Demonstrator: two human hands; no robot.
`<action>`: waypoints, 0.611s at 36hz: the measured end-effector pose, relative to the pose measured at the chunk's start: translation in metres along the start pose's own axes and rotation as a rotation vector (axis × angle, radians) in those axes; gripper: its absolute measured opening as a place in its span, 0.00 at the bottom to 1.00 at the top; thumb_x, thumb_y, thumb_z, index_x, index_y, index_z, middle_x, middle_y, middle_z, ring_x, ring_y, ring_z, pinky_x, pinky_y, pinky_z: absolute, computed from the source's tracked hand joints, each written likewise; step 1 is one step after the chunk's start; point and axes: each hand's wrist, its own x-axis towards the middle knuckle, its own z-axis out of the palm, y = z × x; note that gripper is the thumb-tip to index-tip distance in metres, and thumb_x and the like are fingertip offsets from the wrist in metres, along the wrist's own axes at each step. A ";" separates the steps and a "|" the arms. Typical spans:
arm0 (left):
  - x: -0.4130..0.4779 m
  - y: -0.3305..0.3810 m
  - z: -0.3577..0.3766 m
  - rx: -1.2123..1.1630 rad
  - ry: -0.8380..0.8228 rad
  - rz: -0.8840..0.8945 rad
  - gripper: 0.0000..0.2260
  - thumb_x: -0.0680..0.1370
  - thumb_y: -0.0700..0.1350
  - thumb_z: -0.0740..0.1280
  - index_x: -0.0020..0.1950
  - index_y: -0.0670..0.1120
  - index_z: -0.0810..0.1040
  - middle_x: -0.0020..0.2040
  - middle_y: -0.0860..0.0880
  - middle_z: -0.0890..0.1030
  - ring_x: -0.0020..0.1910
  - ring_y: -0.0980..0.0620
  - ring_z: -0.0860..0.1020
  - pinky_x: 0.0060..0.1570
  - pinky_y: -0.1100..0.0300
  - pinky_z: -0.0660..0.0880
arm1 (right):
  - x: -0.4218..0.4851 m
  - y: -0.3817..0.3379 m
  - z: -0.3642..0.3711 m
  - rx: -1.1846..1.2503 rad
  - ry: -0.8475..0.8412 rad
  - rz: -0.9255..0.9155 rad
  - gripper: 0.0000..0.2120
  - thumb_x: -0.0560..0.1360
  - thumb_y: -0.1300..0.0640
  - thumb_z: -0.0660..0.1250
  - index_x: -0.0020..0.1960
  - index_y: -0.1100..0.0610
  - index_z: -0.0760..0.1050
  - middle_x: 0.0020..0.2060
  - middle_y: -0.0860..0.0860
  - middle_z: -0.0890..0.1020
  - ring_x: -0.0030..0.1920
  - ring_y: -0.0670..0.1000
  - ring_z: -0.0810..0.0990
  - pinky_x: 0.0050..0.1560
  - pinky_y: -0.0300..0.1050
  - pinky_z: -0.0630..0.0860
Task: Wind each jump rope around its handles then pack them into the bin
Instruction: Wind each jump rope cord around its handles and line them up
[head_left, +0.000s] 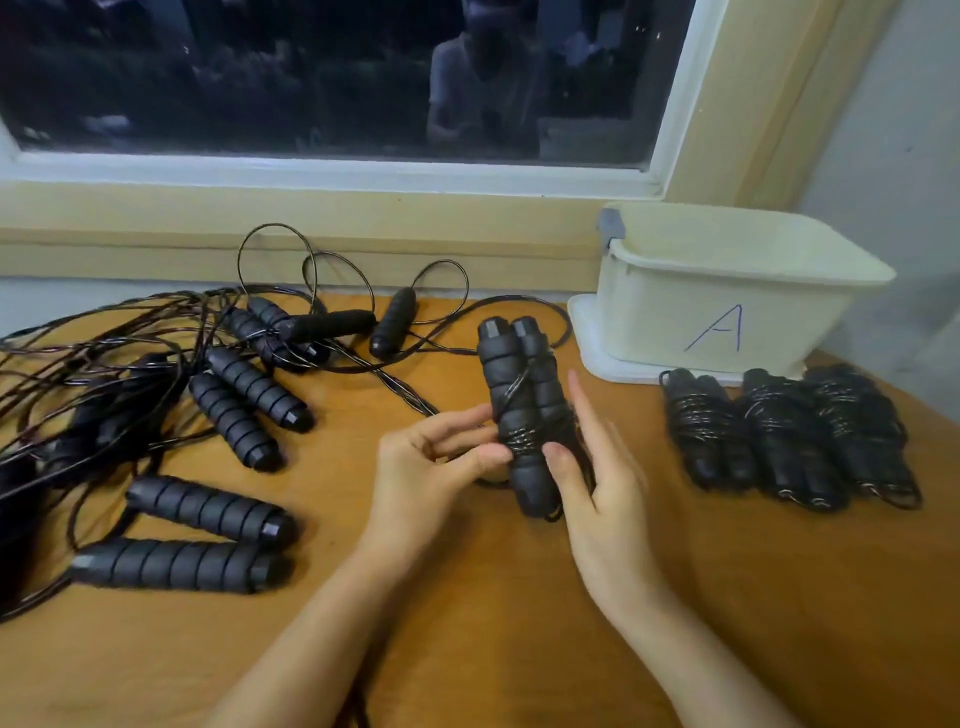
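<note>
Left hand: comes in from the near edge over the bench. Its fingers are curled, and thumb and fingertips pinch the left side of the held jump rope, at the wound cord.
Right hand: on the right side of the same rope. The thumb presses on the front of the handles and the fingers lie nearly straight behind them, so I grip the pair between thumb and fingers.
Held jump rope: in the middle of the scene, between my two hands. Its two black foam handles are side by side and touching, with the upper ends pointing far. Cord is wound some turns around the middle, and one strand crosses slanting upward.
Wound bundles: three, lying close side by side on the bench to the right of my right hand, just near of the bin.
Bin: cream plastic, far right on the bench, with a blue letter A on its near wall. It stands on a white lid.
Loose jump ropes: on the left, many handles lying flat with the cords tangled far and left.
Window: dark, behind the far edge of the bench.
</note>
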 end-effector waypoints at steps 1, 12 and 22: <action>-0.001 0.001 0.000 0.015 0.001 0.013 0.17 0.61 0.40 0.74 0.50 0.49 0.82 0.42 0.54 0.86 0.44 0.57 0.85 0.42 0.66 0.79 | -0.002 -0.001 0.000 -0.016 -0.028 -0.028 0.27 0.79 0.43 0.57 0.77 0.41 0.59 0.61 0.33 0.73 0.64 0.39 0.72 0.59 0.33 0.69; -0.010 -0.001 -0.002 0.150 0.001 0.074 0.18 0.60 0.47 0.77 0.49 0.51 0.82 0.40 0.56 0.86 0.44 0.57 0.85 0.49 0.62 0.80 | -0.017 -0.001 0.004 -0.311 -0.122 -0.059 0.49 0.67 0.31 0.65 0.80 0.49 0.52 0.72 0.48 0.64 0.69 0.53 0.70 0.64 0.54 0.74; -0.011 -0.007 -0.004 0.325 0.018 0.191 0.19 0.62 0.57 0.78 0.51 0.60 0.80 0.43 0.59 0.86 0.48 0.59 0.83 0.58 0.49 0.77 | -0.016 -0.004 0.005 -0.532 -0.108 -0.220 0.45 0.73 0.50 0.68 0.81 0.46 0.43 0.68 0.53 0.74 0.65 0.55 0.74 0.68 0.64 0.69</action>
